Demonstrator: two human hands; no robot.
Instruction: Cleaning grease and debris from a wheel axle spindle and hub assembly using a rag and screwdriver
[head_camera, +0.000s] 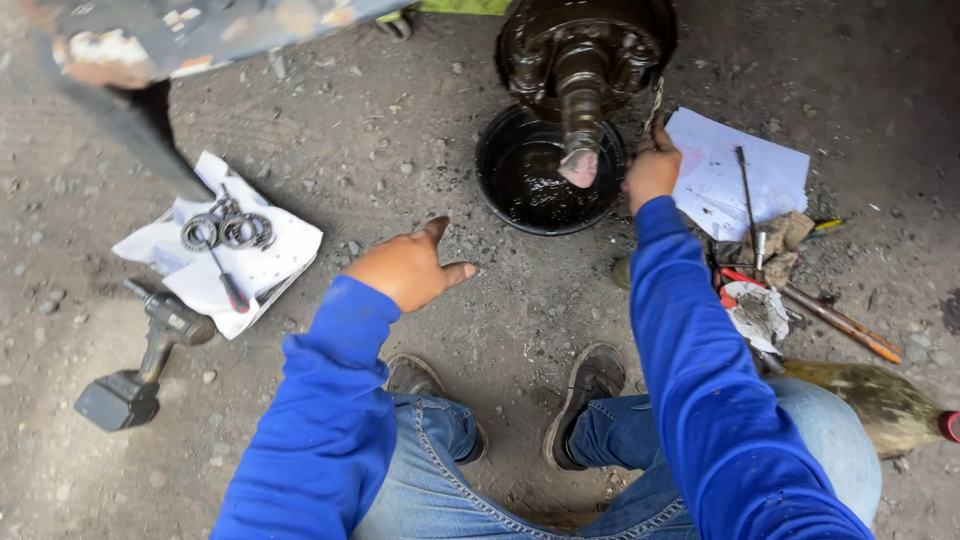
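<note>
The greasy axle spindle (580, 95) juts out over a black drain pan (520, 190) of dark oil, and everything here is best placed from that spindle; the right hand (652, 172), just right of its tip, is closed around a thin flat tool (655, 103) that points up beside the hub, while the left hand (408, 268) hovers below and left of the spindle, fingers loosely spread, thumb out, holding nothing. Worked well, the tool would be kept close along the spindle with the wrist steady so that drips fall into the pan; the free hand looks ready to brace. Left of the spindle, well apart, bearings (228, 230) lie on white paper by a cordless impact wrench (140, 365); right of it another paper sheet (735, 170), rags and long tools (800, 300) crowd the ground; open dirt lies between pan and shoes.
</note>
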